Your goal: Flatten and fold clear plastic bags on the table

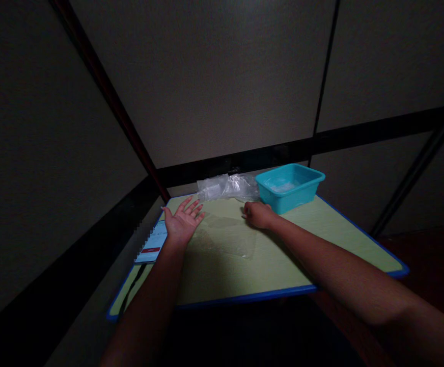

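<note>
A clear, thin plastic bag [225,237] lies flat on the table between my hands, its outline faint against the light top. My left hand [184,221] is held palm up at the bag's left end, fingers spread and nothing in them. At the bag's upper right edge, my right hand [259,215] is closed, thumb and fingers pinched together on the plastic; the exact grip is hard to see. Just behind the right hand stands a turquoise plastic basin [293,199] with clear plastic inside it.
More crumpled clear plastic bags [227,187] lie along the back of the table, left of the basin. A phone or tablet [152,244] with a lit screen rests at the left edge, a dark strap [132,285] below it. The yellowish table [245,278] has a blue rim; wall panels rise behind.
</note>
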A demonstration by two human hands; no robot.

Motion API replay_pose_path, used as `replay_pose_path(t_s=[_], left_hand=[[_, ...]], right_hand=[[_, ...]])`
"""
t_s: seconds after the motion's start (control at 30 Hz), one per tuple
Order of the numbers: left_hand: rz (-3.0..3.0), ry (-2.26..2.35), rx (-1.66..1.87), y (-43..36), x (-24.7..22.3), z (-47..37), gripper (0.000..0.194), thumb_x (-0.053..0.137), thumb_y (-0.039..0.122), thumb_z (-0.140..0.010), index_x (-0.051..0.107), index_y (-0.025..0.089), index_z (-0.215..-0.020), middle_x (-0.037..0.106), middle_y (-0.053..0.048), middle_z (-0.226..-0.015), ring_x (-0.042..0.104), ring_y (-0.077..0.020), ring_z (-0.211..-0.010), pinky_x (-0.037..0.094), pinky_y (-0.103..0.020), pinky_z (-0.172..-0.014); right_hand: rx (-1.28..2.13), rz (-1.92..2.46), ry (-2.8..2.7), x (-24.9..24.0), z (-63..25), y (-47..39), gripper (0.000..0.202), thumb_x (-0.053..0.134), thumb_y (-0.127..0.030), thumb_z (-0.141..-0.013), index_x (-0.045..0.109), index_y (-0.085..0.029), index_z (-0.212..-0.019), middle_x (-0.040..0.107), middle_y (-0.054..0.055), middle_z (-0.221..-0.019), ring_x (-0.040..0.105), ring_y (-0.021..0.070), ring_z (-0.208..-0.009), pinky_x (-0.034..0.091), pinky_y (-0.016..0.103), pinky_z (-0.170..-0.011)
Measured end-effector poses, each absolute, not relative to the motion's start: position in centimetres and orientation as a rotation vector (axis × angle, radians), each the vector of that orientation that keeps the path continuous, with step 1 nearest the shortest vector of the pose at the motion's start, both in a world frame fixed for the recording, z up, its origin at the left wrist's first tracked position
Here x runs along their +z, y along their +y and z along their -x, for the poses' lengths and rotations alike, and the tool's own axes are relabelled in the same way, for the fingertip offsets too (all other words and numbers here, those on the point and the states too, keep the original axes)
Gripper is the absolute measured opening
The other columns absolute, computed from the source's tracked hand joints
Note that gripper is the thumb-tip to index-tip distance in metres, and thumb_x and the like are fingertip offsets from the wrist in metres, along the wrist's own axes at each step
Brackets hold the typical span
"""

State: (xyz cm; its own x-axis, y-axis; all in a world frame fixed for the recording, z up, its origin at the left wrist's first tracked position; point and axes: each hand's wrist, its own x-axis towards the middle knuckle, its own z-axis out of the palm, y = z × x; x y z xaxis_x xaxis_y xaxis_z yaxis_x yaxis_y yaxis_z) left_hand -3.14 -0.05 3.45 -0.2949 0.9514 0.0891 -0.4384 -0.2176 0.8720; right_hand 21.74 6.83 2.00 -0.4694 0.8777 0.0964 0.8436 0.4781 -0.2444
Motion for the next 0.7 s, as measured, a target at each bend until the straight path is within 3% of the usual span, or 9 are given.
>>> replay_pose_path(t_s=[0.07,0.17,0.5,0.7], left_hand=[[-0.621,0.745,1.742,-0.2,3.5,3.2,0.081,0.001,0.074,-0.079,0.057,0.016,-0.089,0.059,-0.011,-0.083,0.057,-0.0223,-0.072,0.046,-0.037,-0.060],[-0.533,0.520,1.739,-0.4,3.4,3.2,0.072,0.004,0.075,-0.078,0.048,0.018,-0.069,0.044,-0.002,-0.059,0.045,-0.0161,-0.052,0.038,-0.029,-0.047],[-0.512,0.447,1.730,-1.2,3.9,3.3,0.059,0.016,0.073,-0.081,0.027,0.022,-0.055,0.028,0.003,-0.048,0.031,-0.0111,-0.041,0.025,-0.024,-0.038],[-0.487,0.449,1.744,-1.4,4.3,2.9,0.060,0.018,0.072,-0.082,0.018,0.022,-0.050,0.019,0.005,-0.041,0.023,-0.0090,-0.035,0.021,-0.024,-0.036]], right_hand=[[0.252,1.480,-2.504,2.0,-21.8,6.7,0.023,0.056,-0.037,-0.081,0.060,-0.022,-0.098,0.066,0.010,-0.105,0.058,0.0259,-0.100,0.041,0.032,-0.074],[0.270,1.458,-2.499,2.1,-21.8,6.6,0.024,0.057,-0.038,-0.080,0.061,-0.022,-0.097,0.066,0.010,-0.105,0.057,0.0266,-0.101,0.041,0.033,-0.074],[0.264,1.434,-2.515,1.9,-21.7,6.5,0.027,0.058,-0.039,-0.080,0.060,-0.022,-0.100,0.064,0.010,-0.108,0.054,0.0279,-0.105,0.040,0.035,-0.077],[0.240,1.425,-2.482,2.0,-21.7,6.3,0.038,0.059,-0.050,-0.077,0.059,-0.021,-0.103,0.062,0.011,-0.111,0.048,0.0292,-0.108,0.037,0.040,-0.083]])
